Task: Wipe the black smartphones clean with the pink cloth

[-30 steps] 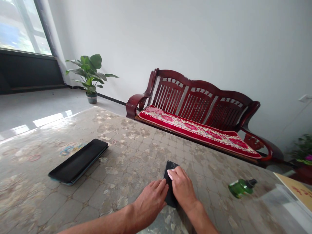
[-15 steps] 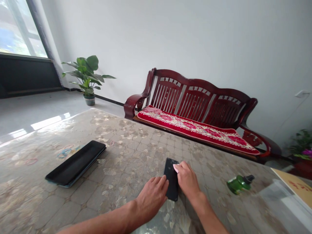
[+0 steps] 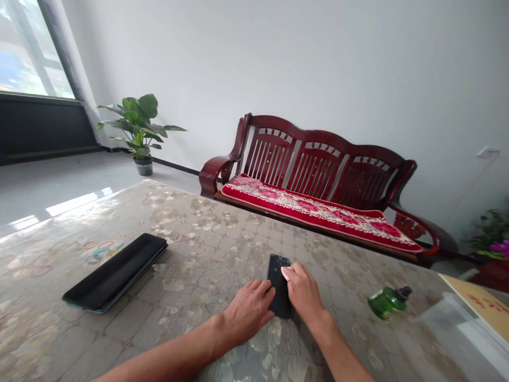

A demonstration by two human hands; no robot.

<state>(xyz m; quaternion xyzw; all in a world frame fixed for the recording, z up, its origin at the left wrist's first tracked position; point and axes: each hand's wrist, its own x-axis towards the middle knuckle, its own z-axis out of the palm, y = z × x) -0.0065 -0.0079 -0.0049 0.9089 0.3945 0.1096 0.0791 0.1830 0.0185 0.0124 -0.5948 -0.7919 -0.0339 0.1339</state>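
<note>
A small black phone (image 3: 278, 276) lies flat on the patterned table (image 3: 207, 249). My left hand (image 3: 248, 310) rests at its left edge, fingers bent against the side of the phone. On the other side, my right hand (image 3: 304, 291) presses a small pale pink thing, perhaps a cloth, onto the phone with pinched fingertips. Both hands touch the phone, which stays on the table top.
A long black tray (image 3: 113, 271) lies to the left, with several coloured rubber bands (image 3: 95, 253) beyond it. A green bottle (image 3: 385, 301) lies on its side at right. A red cushioned wooden bench (image 3: 314, 180) stands behind the table; a potted plant (image 3: 137, 130) by the window.
The view has shifted a little, so everything sits slightly lower and to the left. My hands stay on the phone; the right hand's fingertips have moved slightly along it.
</note>
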